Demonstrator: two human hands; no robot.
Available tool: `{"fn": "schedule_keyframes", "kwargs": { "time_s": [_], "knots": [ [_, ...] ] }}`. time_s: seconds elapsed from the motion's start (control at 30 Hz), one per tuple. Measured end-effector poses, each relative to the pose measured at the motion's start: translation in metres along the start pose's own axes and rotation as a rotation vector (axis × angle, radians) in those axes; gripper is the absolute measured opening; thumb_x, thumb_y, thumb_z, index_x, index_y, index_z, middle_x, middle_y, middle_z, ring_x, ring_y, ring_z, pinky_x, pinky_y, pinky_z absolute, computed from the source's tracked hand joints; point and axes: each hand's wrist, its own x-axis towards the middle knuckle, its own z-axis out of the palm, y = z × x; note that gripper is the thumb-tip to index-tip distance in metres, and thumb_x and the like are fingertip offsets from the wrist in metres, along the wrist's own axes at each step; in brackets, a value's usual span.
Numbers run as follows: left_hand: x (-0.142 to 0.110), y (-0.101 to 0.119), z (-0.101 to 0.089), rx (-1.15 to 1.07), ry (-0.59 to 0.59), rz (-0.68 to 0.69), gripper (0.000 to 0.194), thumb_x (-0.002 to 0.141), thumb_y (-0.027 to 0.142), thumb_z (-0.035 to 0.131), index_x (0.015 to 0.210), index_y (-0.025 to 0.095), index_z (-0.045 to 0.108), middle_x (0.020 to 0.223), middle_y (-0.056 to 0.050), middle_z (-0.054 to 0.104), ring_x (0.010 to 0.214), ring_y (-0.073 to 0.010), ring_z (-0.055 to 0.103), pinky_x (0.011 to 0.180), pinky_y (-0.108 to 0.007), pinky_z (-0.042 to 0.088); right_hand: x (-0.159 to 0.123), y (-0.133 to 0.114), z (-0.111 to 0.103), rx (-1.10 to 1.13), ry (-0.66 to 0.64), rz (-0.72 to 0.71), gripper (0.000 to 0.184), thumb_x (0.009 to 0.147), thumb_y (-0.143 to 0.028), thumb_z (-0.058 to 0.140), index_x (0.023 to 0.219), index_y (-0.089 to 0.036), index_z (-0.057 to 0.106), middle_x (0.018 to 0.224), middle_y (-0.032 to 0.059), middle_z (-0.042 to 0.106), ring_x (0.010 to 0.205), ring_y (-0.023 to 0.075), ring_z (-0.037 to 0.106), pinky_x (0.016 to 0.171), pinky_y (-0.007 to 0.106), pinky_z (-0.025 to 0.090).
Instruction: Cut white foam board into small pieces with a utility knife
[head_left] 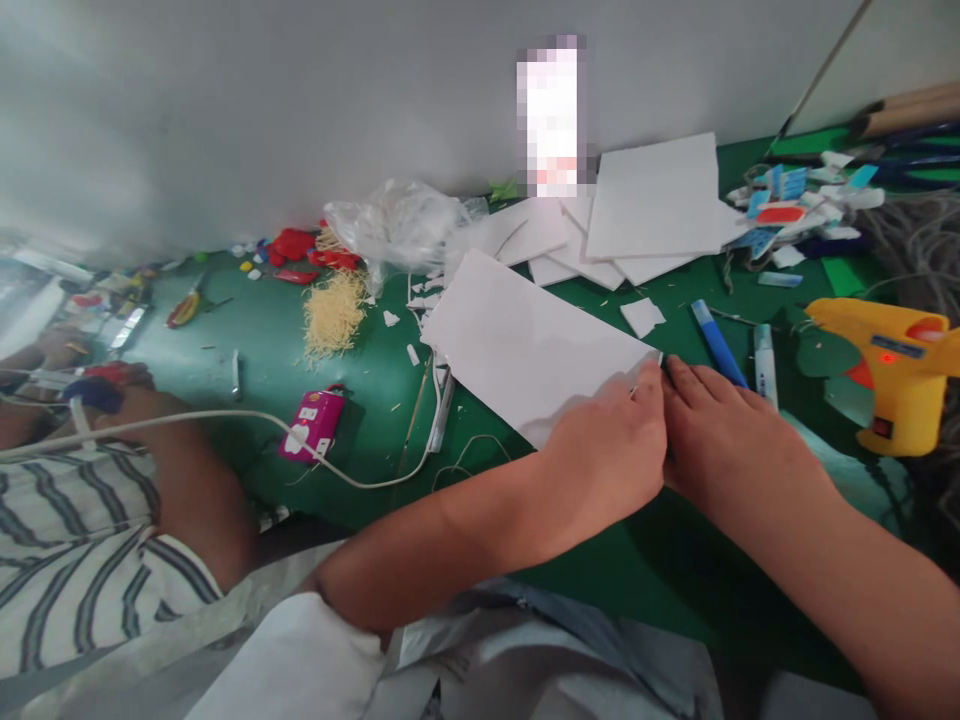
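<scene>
A white rectangular board [536, 345] lies slanted on the green table, its right end at my hands. My left hand [611, 435] is closed at that end, fingers curled over the board's near right corner. Pressed up against it is my right hand [727, 430], its fingers bent together at the board's right edge. A small dark thing shows between the hands, too covered to name. Beyond my right fingers lie a blue marker [718, 343] and a white capped marker [765, 365]. A small torn white piece [643, 317] rests just past the board.
A yellow glue gun [889, 370] with a lit red light stands at the right. Stacked white sheets [652, 200] and a clear plastic bag [401, 225] are at the back. A white cable [375, 485] passes a pink box [313, 425]. Another person's arm [195, 470] is at left.
</scene>
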Motion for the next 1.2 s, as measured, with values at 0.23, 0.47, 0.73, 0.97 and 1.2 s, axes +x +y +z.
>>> {"fn": "schedule_keyframes", "kwargs": {
  "time_s": [0.23, 0.47, 0.73, 0.97, 1.2],
  "knots": [
    [0.003, -0.003, -0.005, -0.029, -0.061, 0.009, 0.074, 0.099, 0.017, 0.046, 0.165, 0.004, 0.015, 0.124, -0.024, 0.066, 0.101, -0.0276, 0.07, 0.084, -0.035, 0.056, 0.001, 0.002, -0.001, 0.049, 0.004, -0.008, 0.063, 0.085, -0.029, 0.054, 0.14, 0.002, 0.061, 0.134, 0.0258, 0.069, 0.118, 0.0358, 0.067, 0.083, 0.045, 0.062],
    [0.005, 0.005, -0.003, 0.0, -0.074, -0.021, 0.072, 0.1, 0.018, 0.047, 0.165, 0.008, 0.019, 0.125, -0.023, 0.066, 0.098, -0.026, 0.07, 0.08, -0.032, 0.057, 0.003, -0.002, -0.004, -0.005, 0.038, -0.012, 0.057, 0.083, -0.01, 0.045, 0.135, 0.004, 0.064, 0.13, 0.0246, 0.072, 0.114, 0.0328, 0.071, 0.077, 0.041, 0.063],
    [0.001, 0.006, 0.002, 0.018, -0.026, -0.02, 0.071, 0.1, 0.019, 0.048, 0.165, 0.011, 0.021, 0.121, -0.02, 0.067, 0.096, -0.024, 0.07, 0.081, -0.031, 0.056, 0.002, -0.001, -0.006, -0.026, 0.085, -0.035, 0.053, 0.082, -0.008, 0.048, 0.129, 0.004, 0.068, 0.128, 0.0248, 0.072, 0.109, 0.0319, 0.073, 0.073, 0.039, 0.065],
    [-0.001, 0.006, 0.003, 0.049, -0.024, -0.028, 0.074, 0.1, 0.023, 0.051, 0.165, 0.011, 0.02, 0.12, -0.02, 0.068, 0.09, -0.0228, 0.069, 0.075, -0.029, 0.056, 0.002, -0.002, -0.005, -0.041, 0.096, -0.049, 0.051, 0.083, -0.009, 0.047, 0.129, 0.003, 0.068, 0.127, 0.025, 0.073, 0.111, 0.0329, 0.073, 0.071, 0.04, 0.065],
    [-0.007, 0.007, 0.006, 0.117, -0.007, -0.012, 0.069, 0.101, 0.022, 0.049, 0.164, 0.008, 0.024, 0.109, -0.02, 0.069, 0.08, -0.0218, 0.067, 0.068, -0.028, 0.054, 0.002, -0.001, -0.005, -0.047, 0.055, -0.045, 0.051, 0.084, -0.007, 0.045, 0.129, 0.0, 0.069, 0.129, 0.0248, 0.072, 0.114, 0.0321, 0.071, 0.075, 0.039, 0.065]
  ]
}}
